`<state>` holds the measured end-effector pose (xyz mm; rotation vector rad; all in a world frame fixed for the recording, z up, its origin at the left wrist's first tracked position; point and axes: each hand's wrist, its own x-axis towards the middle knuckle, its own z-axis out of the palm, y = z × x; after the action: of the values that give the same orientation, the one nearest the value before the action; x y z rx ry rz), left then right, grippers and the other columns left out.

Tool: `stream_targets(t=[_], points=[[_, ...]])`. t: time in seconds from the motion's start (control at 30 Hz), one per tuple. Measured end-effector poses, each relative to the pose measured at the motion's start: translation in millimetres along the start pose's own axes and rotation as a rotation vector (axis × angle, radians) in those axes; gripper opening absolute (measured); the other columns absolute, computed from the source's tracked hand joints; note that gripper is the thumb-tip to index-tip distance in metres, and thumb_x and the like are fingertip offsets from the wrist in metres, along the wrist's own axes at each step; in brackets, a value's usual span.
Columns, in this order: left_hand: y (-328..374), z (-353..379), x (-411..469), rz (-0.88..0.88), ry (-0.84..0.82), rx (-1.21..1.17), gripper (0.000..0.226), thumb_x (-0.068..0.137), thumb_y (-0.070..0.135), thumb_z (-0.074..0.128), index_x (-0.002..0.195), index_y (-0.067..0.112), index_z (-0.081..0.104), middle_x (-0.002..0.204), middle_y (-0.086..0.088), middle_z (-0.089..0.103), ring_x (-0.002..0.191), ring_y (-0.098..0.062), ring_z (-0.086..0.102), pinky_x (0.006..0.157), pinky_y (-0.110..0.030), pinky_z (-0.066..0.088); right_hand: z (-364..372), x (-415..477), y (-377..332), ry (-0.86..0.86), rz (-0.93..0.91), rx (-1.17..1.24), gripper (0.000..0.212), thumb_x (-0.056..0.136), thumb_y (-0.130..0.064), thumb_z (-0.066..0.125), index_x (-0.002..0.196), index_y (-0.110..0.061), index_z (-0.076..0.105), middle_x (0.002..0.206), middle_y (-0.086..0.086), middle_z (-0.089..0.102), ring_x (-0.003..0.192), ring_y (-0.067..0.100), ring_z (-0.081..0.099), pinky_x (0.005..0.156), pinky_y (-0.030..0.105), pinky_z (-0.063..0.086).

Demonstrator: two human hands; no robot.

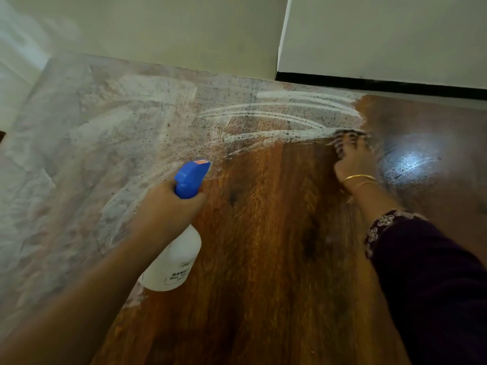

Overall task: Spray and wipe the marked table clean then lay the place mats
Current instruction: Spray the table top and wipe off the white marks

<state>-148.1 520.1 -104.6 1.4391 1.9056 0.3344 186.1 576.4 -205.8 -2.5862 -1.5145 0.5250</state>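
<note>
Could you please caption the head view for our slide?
Left hand holds a spray bottle while the right hand wipes white residue off the wooden table.

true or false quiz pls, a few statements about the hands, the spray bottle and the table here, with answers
1. The left hand grips the spray bottle. True.
2. The bottle's trigger head is red. False: it is blue.
3. The right hand is at the edge of the white residue. True.
4. The whole table is wiped clean. False: white residue with dark specks covers its left and far parts.
5. The right wrist is bare. False: it wears gold bangles.
</note>
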Motion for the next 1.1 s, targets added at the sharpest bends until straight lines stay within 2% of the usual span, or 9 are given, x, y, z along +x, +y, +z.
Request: stream_targets(t=[0.1,0.2,0.3,0.37,0.43,0.57,0.8,1.0,1.1], points=[[-3.4,2.9,0.9,-0.023,0.004,0.024,0.027,0.082,0.025,0.063,0.065,0.012,0.046,0.051,-0.005,0.042,0.048,-0.019,0.042,0.050,-0.026,0.034,8.3,-0.3,-25.0,0.012,0.119,0.016,0.065,0.086,-0.004,0.047,0.147,-0.015,0.028,0.157,0.016,0.011,0.142,0.039,0.012,0.116,0.050,0.014],[0.0,8.6,-0.5,-0.032,-0.049,0.008,0.027,0.084,0.024,0.062,0.066,0.011,0.045,0.052,-0.005,0.039,0.048,-0.018,0.039,0.050,-0.025,0.033,35.5,-20.8,-83.7,0.049,-0.227,0.004,0.068,0.079,-0.001,0.047,0.144,-0.017,0.034,0.156,0.012,0.017,0.142,0.037,0.013,0.116,0.054,0.017],[7.2,13.9,1.1,-0.022,-0.070,0.010,0.025,0.084,0.025,0.062,0.068,0.014,0.046,0.053,-0.004,0.041,0.047,-0.016,0.040,0.047,-0.023,0.033,50.8,-41.7,-123.2,-0.145,-0.580,-0.076,0.072,0.084,-0.002,0.041,0.150,-0.024,0.020,0.159,0.006,0.005,0.146,0.033,0.000,0.116,0.054,0.007],[13.9,16.9,6.0,0.009,-0.083,0.023,0.025,0.084,0.026,0.061,0.068,0.014,0.046,0.053,-0.004,0.042,0.048,-0.017,0.041,0.049,-0.024,0.034,48.3,-38.5,-118.4,-0.184,-0.677,-0.133,0.072,0.087,-0.005,0.039,0.151,-0.026,0.013,0.160,0.006,0.000,0.146,0.030,-0.004,0.117,0.051,0.007],[24.8,19.9,14.0,0.035,-0.120,0.030,0.026,0.084,0.028,0.061,0.068,0.014,0.046,0.054,-0.004,0.042,0.049,-0.017,0.041,0.050,-0.025,0.034,39.0,-23.6,-90.5,-0.082,-0.601,-0.088,0.074,0.084,-0.001,0.039,0.151,-0.024,0.016,0.160,0.007,0.002,0.146,0.030,-0.004,0.118,0.052,0.011],[60.7,25.1,37.3,0.091,-0.214,-0.028,0.017,0.082,0.027,0.063,0.074,0.019,0.051,0.067,-0.004,0.055,0.057,-0.014,0.052,0.054,-0.024,0.043,5.8,16.1,-9.5,0.020,-0.194,-0.002,0.074,0.083,0.003,0.043,0.150,-0.019,0.020,0.159,0.011,0.005,0.145,0.033,0.004,0.119,0.047,0.009],[137.2,52.7,84.9,0.280,-0.252,0.015,0.020,0.079,0.028,0.062,0.089,0.011,0.059,0.079,-0.010,0.060,0.069,-0.020,0.059,0.076,-0.038,0.055,-1.5,34.6,5.6,-0.045,-0.102,-0.008,0.069,0.087,-0.005,0.045,0.150,-0.021,0.021,0.159,0.008,0.010,0.145,0.030,0.004,0.118,0.042,0.004],[159.6,66.1,97.6,0.301,-0.313,0.103,0.017,0.078,0.028,0.062,0.074,0.019,0.049,0.072,-0.003,0.055,0.062,-0.015,0.055,0.061,-0.026,0.048,-6.0,49.2,24.9,-0.013,-0.051,0.002,0.066,0.090,-0.006,0.042,0.150,-0.016,0.018,0.158,0.014,0.007,0.144,0.036,0.005,0.119,0.047,0.010],[155.3,70.5,100.2,0.318,-0.232,0.169,0.020,0.076,0.032,0.062,0.072,0.017,0.049,0.072,-0.005,0.056,0.061,-0.016,0.056,0.060,-0.025,0.046,-8.3,57.2,20.8,-0.017,0.045,0.057,0.065,0.092,-0.009,0.041,0.151,-0.016,0.016,0.158,0.015,0.004,0.145,0.035,0.000,0.119,0.047,0.007]])
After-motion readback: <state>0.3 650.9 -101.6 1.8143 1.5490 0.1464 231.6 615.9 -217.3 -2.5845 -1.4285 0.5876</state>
